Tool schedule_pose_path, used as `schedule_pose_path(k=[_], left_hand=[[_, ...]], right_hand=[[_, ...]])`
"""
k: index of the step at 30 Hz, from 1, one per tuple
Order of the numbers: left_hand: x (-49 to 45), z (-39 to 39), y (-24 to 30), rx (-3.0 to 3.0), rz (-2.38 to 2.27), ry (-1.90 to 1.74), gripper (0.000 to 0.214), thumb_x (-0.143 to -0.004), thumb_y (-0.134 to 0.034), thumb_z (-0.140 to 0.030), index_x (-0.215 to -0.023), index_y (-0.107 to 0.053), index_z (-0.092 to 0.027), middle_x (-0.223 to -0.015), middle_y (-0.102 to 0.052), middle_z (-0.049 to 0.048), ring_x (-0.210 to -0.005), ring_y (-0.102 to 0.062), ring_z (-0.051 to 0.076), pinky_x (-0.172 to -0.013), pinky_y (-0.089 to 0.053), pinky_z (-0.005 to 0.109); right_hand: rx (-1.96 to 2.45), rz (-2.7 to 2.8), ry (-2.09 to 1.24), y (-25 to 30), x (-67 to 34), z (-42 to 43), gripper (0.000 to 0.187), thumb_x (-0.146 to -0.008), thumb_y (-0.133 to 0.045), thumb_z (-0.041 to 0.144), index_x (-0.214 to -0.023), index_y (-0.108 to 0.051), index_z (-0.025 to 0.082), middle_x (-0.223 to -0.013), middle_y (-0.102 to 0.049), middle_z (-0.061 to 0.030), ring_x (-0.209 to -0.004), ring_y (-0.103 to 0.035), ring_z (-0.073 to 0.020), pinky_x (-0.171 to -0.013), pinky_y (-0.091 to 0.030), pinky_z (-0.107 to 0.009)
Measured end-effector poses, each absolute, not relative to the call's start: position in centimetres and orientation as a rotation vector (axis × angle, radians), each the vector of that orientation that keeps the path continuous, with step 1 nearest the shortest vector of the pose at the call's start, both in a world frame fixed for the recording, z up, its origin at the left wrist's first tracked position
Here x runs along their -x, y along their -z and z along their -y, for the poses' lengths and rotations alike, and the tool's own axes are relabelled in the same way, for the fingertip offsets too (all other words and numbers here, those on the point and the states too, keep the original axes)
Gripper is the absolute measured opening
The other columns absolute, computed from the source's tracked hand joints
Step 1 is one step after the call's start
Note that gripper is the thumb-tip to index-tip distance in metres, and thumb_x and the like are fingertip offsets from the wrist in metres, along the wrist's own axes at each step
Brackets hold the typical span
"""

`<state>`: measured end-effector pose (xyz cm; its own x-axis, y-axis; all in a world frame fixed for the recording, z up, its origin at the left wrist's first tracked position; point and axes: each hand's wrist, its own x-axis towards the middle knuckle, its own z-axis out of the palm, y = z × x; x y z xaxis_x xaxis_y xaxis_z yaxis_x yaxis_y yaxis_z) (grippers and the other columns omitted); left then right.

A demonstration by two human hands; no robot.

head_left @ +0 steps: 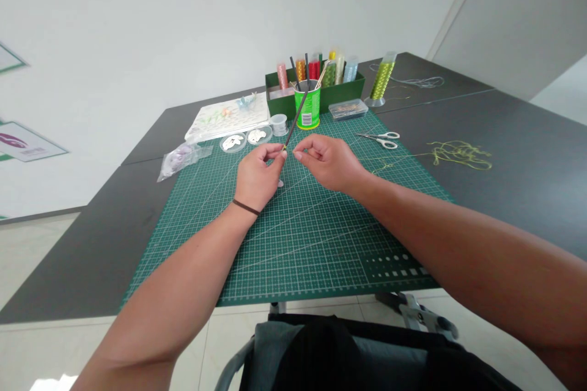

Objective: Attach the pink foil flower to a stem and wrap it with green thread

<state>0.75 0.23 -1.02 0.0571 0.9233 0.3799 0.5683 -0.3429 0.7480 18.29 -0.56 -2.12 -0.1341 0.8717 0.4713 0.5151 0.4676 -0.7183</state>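
Observation:
My left hand (260,174) is closed in a pinch around a thin dark stick (297,119), which slants up and away to the right. A bit of yellow-green thread (285,148) shows on the stick at the fingertips. Just right of it, my right hand (328,160) has thumb and forefinger pressed together; anything between them is too fine to make out. Below the left fingers a small pale piece (280,183) shows, partly hidden. Both hands are above a green cutting mat (316,244).
Scissors (380,138) and loose yellow-green thread (461,154) lie to the right. Behind are a green can (307,109) of sticks, a box (332,96) of thread spools, a clear case (348,110), and a green spool (383,79). Dishes (233,143), a white board (229,119) and a plastic bag (178,160) lie left.

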Motion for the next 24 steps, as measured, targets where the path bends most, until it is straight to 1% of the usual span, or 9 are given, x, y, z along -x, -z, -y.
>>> schedule_pose_path(k=[4, 8, 15, 21, 24], left_hand=[[-0.82, -0.07, 0.77, -1.940, -1.493, -1.191, 0.010, -0.087, -0.072, -0.023, -0.095, -0.077, -0.019, -0.092, -0.079, 0.0058, -0.079, -0.071, 0.018, -0.068, -0.055, 0.028], [-0.81, -0.08, 0.74, -1.956, -1.484, -1.173, 0.006, -0.086, -0.074, -0.022, -0.091, -0.076, -0.019, -0.092, -0.079, 0.0055, -0.079, -0.071, 0.018, -0.069, -0.054, 0.028], [-0.59, -0.25, 1.03, -2.045, -1.460, -1.139, 0.007, -0.087, -0.072, -0.022, -0.093, -0.076, -0.021, -0.096, -0.079, 0.0047, -0.081, -0.071, 0.018, -0.077, -0.055, 0.030], [-0.80, -0.58, 1.23, -1.893, -1.471, -1.181, 0.014, -0.086, -0.073, -0.023, -0.099, -0.077, -0.019, -0.088, -0.080, 0.0041, -0.079, -0.072, 0.016, -0.079, -0.056, 0.030], [-0.82, -0.85, 1.52, -1.804, -1.434, -1.199, 0.015, -0.085, -0.074, -0.024, -0.099, -0.078, -0.019, -0.086, -0.079, 0.0037, -0.077, -0.071, 0.015, -0.077, -0.057, 0.030]], right_hand=[[1.174, 1.822, -0.490, 2.21, -18.20, 0.78, 0.015, -0.092, -0.061, 0.031, -0.086, -0.066, 0.018, -0.053, -0.040, 0.0081, -0.053, -0.036, -0.0102, -0.058, -0.025, -0.030], [1.164, 1.838, -0.481, 2.35, -18.14, 0.90, 0.017, -0.093, -0.061, 0.033, -0.086, -0.067, 0.018, -0.053, -0.039, 0.0081, -0.052, -0.035, -0.0099, -0.057, -0.025, -0.030], [1.126, 1.867, -0.487, 2.46, -18.17, 0.82, 0.019, -0.093, -0.061, 0.035, -0.087, -0.068, 0.018, -0.052, -0.038, 0.0081, -0.051, -0.034, -0.0098, -0.056, -0.024, -0.029], [1.158, 1.833, -0.477, 2.53, -18.39, 0.69, 0.017, -0.092, -0.061, 0.033, -0.087, -0.068, 0.018, -0.054, -0.040, 0.0075, -0.053, -0.036, -0.0104, -0.058, -0.025, -0.030], [1.169, 1.826, -0.480, 2.48, -18.43, 0.59, 0.016, -0.092, -0.060, 0.031, -0.087, -0.067, 0.018, -0.054, -0.041, 0.0073, -0.054, -0.037, -0.0106, -0.058, -0.026, -0.030]])
